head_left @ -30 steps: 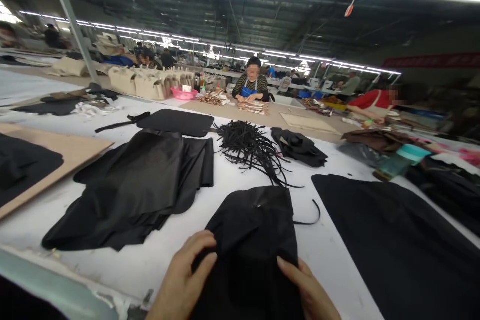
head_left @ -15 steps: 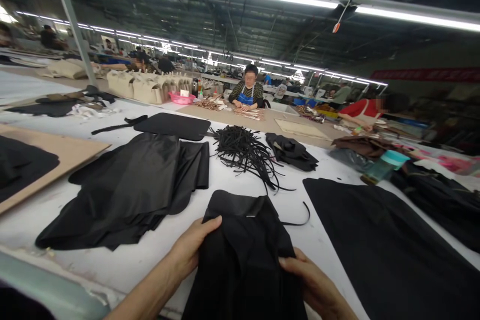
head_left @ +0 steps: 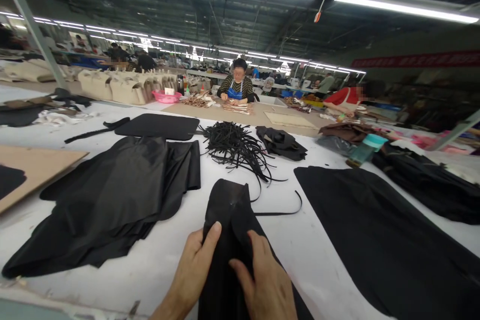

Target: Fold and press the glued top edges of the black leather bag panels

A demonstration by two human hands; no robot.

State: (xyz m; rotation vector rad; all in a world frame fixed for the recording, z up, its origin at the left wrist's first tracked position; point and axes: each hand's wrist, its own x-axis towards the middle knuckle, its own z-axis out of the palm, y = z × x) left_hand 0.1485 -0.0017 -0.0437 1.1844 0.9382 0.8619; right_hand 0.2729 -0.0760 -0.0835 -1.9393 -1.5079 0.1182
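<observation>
Nearest: my left hand [head_left: 191,267], thumb laid flat on the black piece [head_left: 225,250], fingers wrapped out of sight past its left edge, so a nearly closed hold. My right hand [head_left: 268,275] is half open over the right part of that piece, thumb and forefinger parted against a raised fold (can't tell if it's pinching any cloth). The piece runs lengthwise between my hands, far end sticking out beyond my fingertips, pointing toward the heap of black strips [head_left: 232,142]; it is on my side of that heap, over the white tabletop [head_left: 315,250].

One loose strip [head_left: 279,214] curls out on the near right of the heap. Left and nearer than the heap, a rumpled stack of black pieces [head_left: 112,195]; right and nearer, a big black sheet [head_left: 375,230]. Just right of the heap, a folded black bundle [head_left: 281,142]; just left, a flat black panel [head_left: 157,126]. Farther right of it, a bottle with a turquoise lid [head_left: 365,150].

Beyond the heap: a pink basket [head_left: 168,96] to the left, and almost straight behind, a co-worker in a striped top [head_left: 238,85], hands at a pile of brown strips [head_left: 238,106].
</observation>
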